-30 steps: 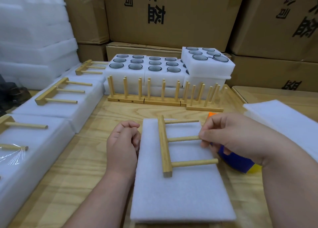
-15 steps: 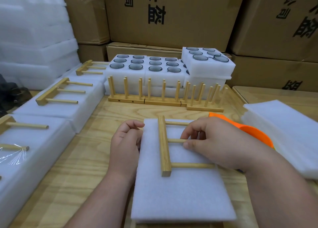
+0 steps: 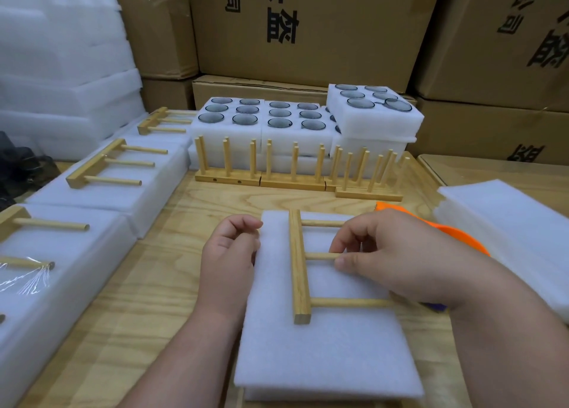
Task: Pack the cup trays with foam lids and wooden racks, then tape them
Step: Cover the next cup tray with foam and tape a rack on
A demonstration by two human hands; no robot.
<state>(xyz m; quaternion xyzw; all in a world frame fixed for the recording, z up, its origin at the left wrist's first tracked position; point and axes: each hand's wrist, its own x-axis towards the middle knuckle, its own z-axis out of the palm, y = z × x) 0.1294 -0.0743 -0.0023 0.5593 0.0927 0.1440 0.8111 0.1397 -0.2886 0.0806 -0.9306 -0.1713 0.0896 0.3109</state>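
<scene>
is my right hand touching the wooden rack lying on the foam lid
Touching. In the head view the right hand pinches the middle peg of the wooden rack, thumb and fingertips closed on it, with the rack flat on the foam lid.
</scene>
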